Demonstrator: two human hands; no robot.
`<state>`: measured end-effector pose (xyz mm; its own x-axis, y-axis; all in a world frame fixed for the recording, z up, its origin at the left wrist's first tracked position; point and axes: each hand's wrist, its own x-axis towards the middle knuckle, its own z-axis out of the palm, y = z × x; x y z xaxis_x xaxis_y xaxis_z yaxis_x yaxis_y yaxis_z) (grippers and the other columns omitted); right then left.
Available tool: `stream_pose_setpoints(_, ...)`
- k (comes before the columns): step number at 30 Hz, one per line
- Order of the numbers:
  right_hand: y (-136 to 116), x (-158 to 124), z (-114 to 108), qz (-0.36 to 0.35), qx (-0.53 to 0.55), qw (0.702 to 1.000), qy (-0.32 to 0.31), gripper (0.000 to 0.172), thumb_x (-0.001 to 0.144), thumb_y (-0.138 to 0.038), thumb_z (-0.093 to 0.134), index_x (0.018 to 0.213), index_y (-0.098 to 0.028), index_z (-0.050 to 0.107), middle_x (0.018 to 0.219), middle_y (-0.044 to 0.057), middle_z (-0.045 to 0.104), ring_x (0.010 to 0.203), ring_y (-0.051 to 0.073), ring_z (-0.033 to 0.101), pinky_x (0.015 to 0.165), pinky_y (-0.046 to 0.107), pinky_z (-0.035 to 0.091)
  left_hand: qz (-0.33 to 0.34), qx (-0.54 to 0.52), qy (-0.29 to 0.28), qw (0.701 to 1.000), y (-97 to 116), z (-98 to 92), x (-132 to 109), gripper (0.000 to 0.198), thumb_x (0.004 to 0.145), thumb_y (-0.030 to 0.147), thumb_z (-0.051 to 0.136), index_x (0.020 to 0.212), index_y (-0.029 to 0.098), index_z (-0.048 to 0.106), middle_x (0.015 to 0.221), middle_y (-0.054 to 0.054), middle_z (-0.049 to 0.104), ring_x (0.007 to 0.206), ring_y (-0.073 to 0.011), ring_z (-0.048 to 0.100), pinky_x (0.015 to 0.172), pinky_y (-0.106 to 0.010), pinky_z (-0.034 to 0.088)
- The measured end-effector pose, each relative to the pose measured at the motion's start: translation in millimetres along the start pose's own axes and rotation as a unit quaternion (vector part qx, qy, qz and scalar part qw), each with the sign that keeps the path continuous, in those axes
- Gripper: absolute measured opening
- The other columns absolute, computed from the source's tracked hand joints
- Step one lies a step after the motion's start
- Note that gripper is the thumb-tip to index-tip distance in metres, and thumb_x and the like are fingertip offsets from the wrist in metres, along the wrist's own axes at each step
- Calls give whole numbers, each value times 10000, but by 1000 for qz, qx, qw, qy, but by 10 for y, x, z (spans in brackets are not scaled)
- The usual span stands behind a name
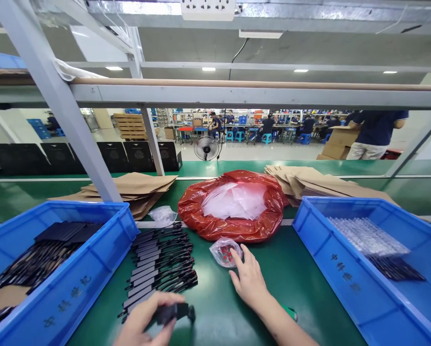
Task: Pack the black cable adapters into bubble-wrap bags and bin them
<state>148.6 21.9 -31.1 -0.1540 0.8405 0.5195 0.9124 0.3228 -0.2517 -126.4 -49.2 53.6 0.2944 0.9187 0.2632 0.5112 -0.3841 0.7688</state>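
Left hand point(152, 317) curled around a black device point(171, 313) at 7 o'clock from the red sack point(233, 234); open right hand point(250, 279), nothing visibly gripped, met a clear bag point(220, 254) at 6 o'clock, apparently placed for easy reach.

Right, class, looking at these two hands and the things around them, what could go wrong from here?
The right hand reaches to the small clear bag, which looks open; a knock might scatter its red pieces over the green table.
The left hand holds a black part close to the row of cabled parts, so it could bump them.
Those parts lie tightly together, so their cables might tangle.
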Motion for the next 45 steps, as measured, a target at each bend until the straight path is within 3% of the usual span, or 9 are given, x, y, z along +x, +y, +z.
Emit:
stream_pose_setpoints(4,18,13,176,5,-22,999,-44,583,726,-142,535,1292,-199,408,1292,145,397,1107,281,455,874,391,433,-120,-404,77,904,261,378,514,229,784,414,527,866,207,474,743,-35,652,622,-169,623,588,-286,518)
stream_pose_setpoints(7,-117,108,222,13,-35,996,-78,549,764,-155,521,1301,-173,405,1221,145,477,1001,260,527,811,358,471,-242,-528,64,811,195,728,769,256,758,421,561,816,202,443,631,1,598,411,-92,485,315,-156,305)
stream_pose_setpoints(10,-270,299,251,21,-50,993,-107,550,769,-174,528,1304,-147,401,1105,138,552,893,248,569,761,343,491,-324,-577,-7,750,18,979,812,270,768,430,542,822,172,486,600,-6,573,380,-66,430,299,-135,203)
stream_pose_setpoints(18,-322,512,291,2,-2,994,-107,534,751,-158,506,1271,-142,387,1202,154,503,936,234,584,777,328,487,-325,-616,-120,707,-233,1078,754,428,816,507,423,906,115,569,619,-48,568,433,-88,460,336,-163,229)
stream_pose_setpoints(22,-152,382,-74,19,19,994,-110,406,731,-169,515,1133,-142,464,1089,124,568,970,227,558,805,323,452,-339,-634,-107,687,-266,1069,788,450,839,495,377,912,102,583,630,-51,556,469,-102,479,356,-177,252)
stream_pose_setpoints(25,27,286,-443,75,-1,975,-207,123,703,-196,544,825,-184,542,826,45,613,783,195,567,676,280,423,-352,-640,-101,675,-274,1074,773,435,839,475,392,909,95,593,644,-53,550,490,-106,487,369,-183,263)
stream_pose_setpoints(29,281,165,-701,159,15,940,-301,119,641,-256,603,661,-203,499,685,-16,582,655,151,525,552,222,329,-354,-636,-103,678,-272,1076,754,431,817,486,437,907,100,605,647,-46,544,500,-104,490,373,-181,266)
stream_pose_setpoints(34,407,79,-621,183,35,928,-321,163,600,-294,636,651,-204,509,712,-8,589,696,163,529,559,219,319,-336,-621,-101,701,-265,1093,750,412,799,481,474,901,102,601,670,-55,562,530,-118,524,390,-191,319)
stream_pose_setpoints(45,386,135,-524,212,47,955,-203,162,761,-337,517,666,-206,513,700,12,605,667,165,549,586,243,349,-205,-355,-102,906,-237,1275,619,494,758,523,516,1114,181,515,768,-69,625,645,-188,604,607,-308,462)
